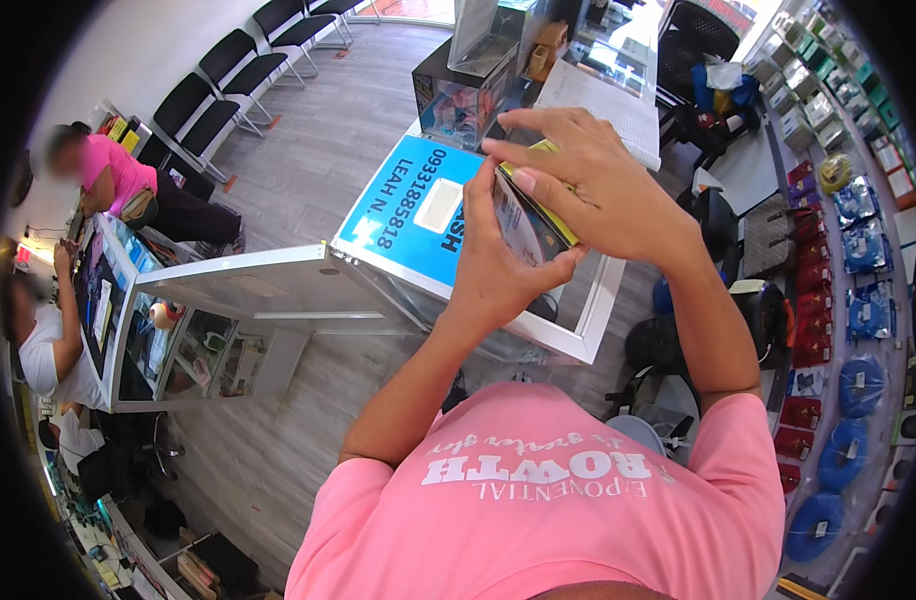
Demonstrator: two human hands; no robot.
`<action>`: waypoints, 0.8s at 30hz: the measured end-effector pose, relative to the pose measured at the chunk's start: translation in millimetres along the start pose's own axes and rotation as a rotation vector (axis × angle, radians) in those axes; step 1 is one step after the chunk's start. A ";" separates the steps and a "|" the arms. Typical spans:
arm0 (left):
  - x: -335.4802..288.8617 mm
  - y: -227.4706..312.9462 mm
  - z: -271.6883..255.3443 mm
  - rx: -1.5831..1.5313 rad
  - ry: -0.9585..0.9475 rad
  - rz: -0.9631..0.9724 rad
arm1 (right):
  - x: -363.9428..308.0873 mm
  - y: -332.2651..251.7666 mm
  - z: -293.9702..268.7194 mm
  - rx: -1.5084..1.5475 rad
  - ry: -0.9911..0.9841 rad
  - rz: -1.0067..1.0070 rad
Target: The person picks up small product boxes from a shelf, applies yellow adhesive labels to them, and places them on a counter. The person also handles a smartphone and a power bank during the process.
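A small flat box [523, 222], dark on its face with a yellow edge, stands tilted between my hands above a glass display counter. My left hand [488, 265] grips it from below, fingers along one side and thumb at the lower right corner. Over its upper right edge lies my right hand [593, 175], thumb pressed against the box and fingers reaching past its top; the palm side is hidden. Below them, a blue sign [403, 190] with a white patch covers part of the white-framed counter top [590, 335].
A clear-walled box [465, 95] with papers inside and an open ledger [618, 110] stand beyond my hands. Another glass case [218, 350] is at left, with people near it. Black chairs [243, 65] line the wall. Packaged goods [863, 300] hang at right.
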State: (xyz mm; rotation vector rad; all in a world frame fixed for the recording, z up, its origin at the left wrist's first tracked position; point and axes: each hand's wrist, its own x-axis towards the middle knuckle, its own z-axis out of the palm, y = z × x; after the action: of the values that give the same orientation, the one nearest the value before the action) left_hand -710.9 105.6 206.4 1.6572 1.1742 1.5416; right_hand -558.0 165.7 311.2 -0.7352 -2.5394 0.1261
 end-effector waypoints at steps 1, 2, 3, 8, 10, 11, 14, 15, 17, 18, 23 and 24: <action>0.0 -0.4 0.5 -0.010 -0.003 0.000 | -2.6 -0.3 0.4 -0.034 -0.010 -0.001; -0.1 -0.8 0.9 -0.020 -0.005 0.001 | -7.2 -2.1 0.6 -0.069 -0.020 -0.002; -0.1 -1.0 1.5 -0.030 -0.008 0.002 | -12.0 -4.6 0.2 -0.103 -0.030 -0.003; -0.7 2.5 2.5 -0.037 0.002 -0.008 | -41.8 -28.9 -4.6 -0.090 0.042 -0.015; -1.8 2.3 5.9 -0.042 0.015 -0.021 | -60.9 -35.3 -11.8 -0.032 0.040 0.009; -1.0 1.7 6.3 -0.035 0.024 -0.026 | -69.0 -36.8 -18.1 0.010 0.032 0.024; 1.7 0.9 8.2 -0.082 0.025 -0.021 | -96.3 -28.9 -32.7 0.219 0.134 0.111; 2.7 3.4 7.5 -0.111 0.023 -0.031 | -104.8 -23.1 -33.0 0.283 0.184 0.159; 4.2 2.7 8.7 -0.171 -0.014 -0.054 | -120.1 -6.3 -29.1 0.403 0.271 0.231; 3.1 1.3 11.5 -0.133 -0.019 -0.066 | -119.6 -2.7 -22.9 0.419 0.326 0.273; -12.1 -20.0 24.7 0.027 -0.082 -0.142 | -104.6 18.3 29.9 0.642 0.380 0.464; -13.4 -22.2 27.7 0.044 -0.072 -0.147 | -103.2 18.9 36.2 0.699 0.377 0.475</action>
State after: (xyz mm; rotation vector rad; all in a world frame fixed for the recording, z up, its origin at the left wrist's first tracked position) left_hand -687.8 107.7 176.3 1.6031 1.2698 1.3639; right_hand -490.4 129.4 230.9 -0.9320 -1.7424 0.8874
